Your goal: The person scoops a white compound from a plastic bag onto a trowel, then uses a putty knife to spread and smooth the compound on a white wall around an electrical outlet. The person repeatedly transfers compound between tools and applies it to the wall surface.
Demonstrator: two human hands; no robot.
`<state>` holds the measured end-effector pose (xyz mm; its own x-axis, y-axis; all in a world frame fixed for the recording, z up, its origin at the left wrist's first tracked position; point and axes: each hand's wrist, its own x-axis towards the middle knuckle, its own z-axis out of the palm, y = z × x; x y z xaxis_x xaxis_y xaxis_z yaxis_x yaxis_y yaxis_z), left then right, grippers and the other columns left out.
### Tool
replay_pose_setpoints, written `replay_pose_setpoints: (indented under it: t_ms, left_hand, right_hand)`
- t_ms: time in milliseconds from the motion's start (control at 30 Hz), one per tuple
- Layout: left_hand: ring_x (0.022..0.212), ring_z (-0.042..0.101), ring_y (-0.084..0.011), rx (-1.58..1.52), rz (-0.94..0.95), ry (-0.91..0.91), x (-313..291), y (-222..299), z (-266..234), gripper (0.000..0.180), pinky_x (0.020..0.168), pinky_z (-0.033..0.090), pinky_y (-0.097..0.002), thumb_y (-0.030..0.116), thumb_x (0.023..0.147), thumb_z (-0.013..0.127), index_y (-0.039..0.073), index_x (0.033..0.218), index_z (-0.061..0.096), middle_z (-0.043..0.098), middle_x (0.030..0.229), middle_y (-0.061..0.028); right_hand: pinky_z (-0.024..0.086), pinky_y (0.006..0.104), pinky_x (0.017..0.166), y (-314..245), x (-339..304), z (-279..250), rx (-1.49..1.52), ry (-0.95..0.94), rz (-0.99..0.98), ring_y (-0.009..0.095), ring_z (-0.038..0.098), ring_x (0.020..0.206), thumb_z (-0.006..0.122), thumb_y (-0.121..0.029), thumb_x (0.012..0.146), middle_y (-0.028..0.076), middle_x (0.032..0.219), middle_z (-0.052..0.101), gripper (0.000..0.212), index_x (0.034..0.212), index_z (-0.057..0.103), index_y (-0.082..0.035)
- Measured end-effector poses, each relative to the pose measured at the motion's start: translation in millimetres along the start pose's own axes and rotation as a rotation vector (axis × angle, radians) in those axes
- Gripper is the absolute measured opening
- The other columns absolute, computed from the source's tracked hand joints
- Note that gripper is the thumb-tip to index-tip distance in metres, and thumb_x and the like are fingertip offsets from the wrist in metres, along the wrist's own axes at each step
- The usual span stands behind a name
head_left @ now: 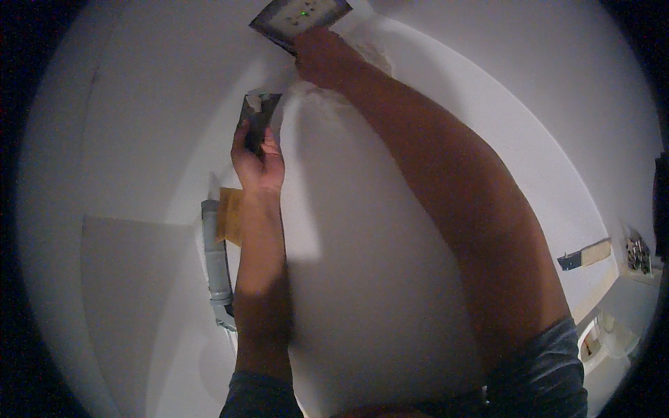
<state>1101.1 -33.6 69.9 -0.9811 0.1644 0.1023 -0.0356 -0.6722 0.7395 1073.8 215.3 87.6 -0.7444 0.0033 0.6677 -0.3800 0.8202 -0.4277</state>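
My left hand point(259, 164), palm up, grips a dark flat plate point(256, 118) with a dab of whitish paste near its far edge. Farther up, my right hand point(326, 59) is closed at the lower edge of a dark-bordered rectangular panel point(303, 15). The panel has a pale middle and a small green light spot; whether the hand holds it or only works in front of it I cannot tell. Beside that hand, rough off-white patches point(324, 97) mark the pale wall surface point(362, 209). The right fingers are mostly hidden.
A grey pipe-like tube point(217, 265) and a yellow-brown block point(230, 216) lie left of my left forearm. On the right ledge is a tool with a dark end and pale handle point(587, 255). Small metallic pieces point(637, 254) and a whitish container point(617, 334) are at the far right.
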Motion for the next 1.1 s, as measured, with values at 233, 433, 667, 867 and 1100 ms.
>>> replay_pose_setpoints:
  t_ms: [233,433,667,867,1100]
  left_hand:
    - [0.106,0.07,-0.0256,0.035,0.03,0.055,-3.1,-7.1,9.3,0.028,0.095,0.062,-0.0333,0.007,0.101,0.056,-0.008,0.125,0.058,0.069,0.12,-0.0169]
    - [0.106,0.07,-0.0248,0.045,0.01,-0.089,0.6,-2.0,7.6,0.028,0.093,0.062,-0.0328,0.006,0.101,0.056,-0.008,0.125,0.059,0.068,0.121,-0.0168]
    - [0.11,0.07,-0.0272,0.029,0.047,-0.063,2.3,-1.7,9.1,0.028,0.099,0.061,-0.0336,0.003,0.1,0.057,-0.012,0.122,0.06,0.069,0.121,-0.0193]
    - [0.112,0.069,-0.029,0.02,0.029,-0.043,1.6,-6.1,16.3,0.029,0.102,0.061,-0.0356,0.003,0.1,0.057,-0.014,0.124,0.058,0.068,0.122,-0.0207]
    - [0.112,0.069,-0.029,-0.006,0.03,-0.055,-1.8,-2.7,7.8,0.03,0.102,0.06,-0.0354,0.003,0.101,0.055,-0.014,0.125,0.056,0.067,0.123,-0.0224]
  right_hand:
    - [0.06,0.0489,0.086,23.2,5.2,8.3,0.036,0.061,-0.084,0.042,0.072,0.094,0.063,-0.013,0.084,0.027,0.095,0.072,0.025,0.097,0.07,0.007]
    - [0.059,0.0503,0.086,35.3,18.0,4.7,-0.01,-0.014,-0.032,0.043,0.072,0.093,0.065,-0.017,0.081,0.027,0.091,0.072,0.028,0.094,0.071,0.007]
    - [0.057,0.0484,0.092,25.9,15.4,-15.9,0.011,-0.076,-0.028,0.042,0.072,0.097,0.066,-0.02,0.08,0.027,0.096,0.073,0.031,0.096,0.071,0.007]
    - [0.057,0.0481,0.094,36.0,16.6,-18.9,-0.008,-0.003,0.015,0.042,0.072,0.099,0.067,-0.02,0.081,0.026,0.099,0.073,0.033,0.099,0.071,0.007]
    - [0.058,0.0493,0.09,26.4,8.1,-35.5,0.135,-0.061,0.001,0.043,0.072,0.096,0.07,-0.02,0.079,0.026,0.095,0.073,0.031,0.098,0.072,0.005]
